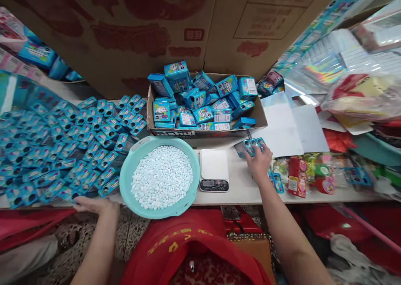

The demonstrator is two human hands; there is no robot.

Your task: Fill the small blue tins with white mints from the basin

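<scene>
At the table's front edge, my left hand (94,205) reaches left with its fingers stretched out, beside a mass of small blue candy boxes (84,151) with dark round openings. It appears to hold nothing. On the right, my right hand (260,162) has its fingers over a short row of similar blue candy boxes (241,148) and grips them from above; part of the row is hidden under the fingers. Between my hands stand a turquoise basin (124,180) of pale blue candies (161,176) and a white kitchen scale (214,164) with nothing on its plate.
Behind the scale, a cardboard tray (206,132) is heaped with closed blue candy boxes. A large carton (175,26) stands behind it. To the right lie white sheets (282,126), wrapped sweets including a red packet (297,176), and clear plastic bags (366,95).
</scene>
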